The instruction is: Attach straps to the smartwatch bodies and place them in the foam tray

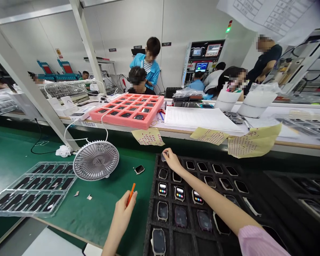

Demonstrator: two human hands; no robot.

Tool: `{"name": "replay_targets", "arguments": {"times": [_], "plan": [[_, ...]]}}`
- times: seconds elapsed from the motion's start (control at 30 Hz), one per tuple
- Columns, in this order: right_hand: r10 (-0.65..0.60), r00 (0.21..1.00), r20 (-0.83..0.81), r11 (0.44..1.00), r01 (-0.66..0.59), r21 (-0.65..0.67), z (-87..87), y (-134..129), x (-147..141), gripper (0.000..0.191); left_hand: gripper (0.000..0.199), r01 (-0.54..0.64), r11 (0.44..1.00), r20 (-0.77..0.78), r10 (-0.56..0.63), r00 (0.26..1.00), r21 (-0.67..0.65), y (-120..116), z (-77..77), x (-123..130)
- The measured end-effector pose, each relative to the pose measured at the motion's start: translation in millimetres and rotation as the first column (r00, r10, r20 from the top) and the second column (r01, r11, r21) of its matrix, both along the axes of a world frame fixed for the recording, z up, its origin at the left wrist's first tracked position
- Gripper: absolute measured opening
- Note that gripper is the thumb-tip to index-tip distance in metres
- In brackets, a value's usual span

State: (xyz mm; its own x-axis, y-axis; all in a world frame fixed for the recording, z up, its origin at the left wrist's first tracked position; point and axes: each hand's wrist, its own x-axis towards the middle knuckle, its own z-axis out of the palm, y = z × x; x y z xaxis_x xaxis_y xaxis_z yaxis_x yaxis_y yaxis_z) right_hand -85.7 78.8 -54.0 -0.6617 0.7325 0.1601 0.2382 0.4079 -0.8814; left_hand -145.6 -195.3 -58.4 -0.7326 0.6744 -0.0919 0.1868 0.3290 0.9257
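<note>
My left hand (pixel 124 209) is closed around a thin orange stick (pixel 131 194), held upright over the green bench (pixel 96 209). My right hand (pixel 172 160) reaches to the far left corner of a black foam tray (pixel 170 222). Its fingers pinch the edge of a smartwatch (pixel 164 156), partly hidden by the fingertips. Smartwatches without straps fill many of the tray's cells. Several, such as the watch (pixel 179 193) below my right wrist, have lit screens with coloured dots. One dark-screened watch (pixel 139 169) lies on the bench between the tray and the fan.
A white fan (pixel 96 160) stands left of centre, beside a clear plastic tray (pixel 34 188) of black parts. Small scraps (pixel 89 196) lie before it. On the shelf above sit a pink foam tray (pixel 117 119), papers (pixel 200 119) and white rolls (pixel 257 100). Several co-workers are beyond.
</note>
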Motion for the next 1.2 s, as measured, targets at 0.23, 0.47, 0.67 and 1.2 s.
{"name": "replay_targets", "arguments": {"times": [0.23, 0.47, 0.67, 1.2], "plan": [[-0.024, 0.973, 0.231, 0.969, -0.034, 0.243, -9.3, 7.6, 11.9, 0.006, 0.044, 0.008, 0.961, -0.196, -0.065, 0.978, -0.275, -8.5, -15.2, -3.2], [-0.071, 0.949, 0.306, 0.982, 0.011, 0.191, -6.5, 27.8, 44.6, 0.009, 0.040, -0.014, 0.950, -0.170, -0.041, 0.985, -0.312, -10.1, -12.7, -4.6], [0.084, 0.992, 0.092, 0.993, -0.076, -0.090, -2.7, 20.8, 45.0, 0.010, 0.044, 0.116, 0.990, -0.068, -0.121, 0.990, -0.076, 8.3, 4.5, 15.8], [0.145, 0.830, -0.538, 0.541, -0.522, -0.660, 47.2, -85.2, 68.0, 0.029, 0.050, 0.226, 0.921, 0.357, -0.337, 0.871, 0.319, 64.6, 39.0, 59.5]]}}
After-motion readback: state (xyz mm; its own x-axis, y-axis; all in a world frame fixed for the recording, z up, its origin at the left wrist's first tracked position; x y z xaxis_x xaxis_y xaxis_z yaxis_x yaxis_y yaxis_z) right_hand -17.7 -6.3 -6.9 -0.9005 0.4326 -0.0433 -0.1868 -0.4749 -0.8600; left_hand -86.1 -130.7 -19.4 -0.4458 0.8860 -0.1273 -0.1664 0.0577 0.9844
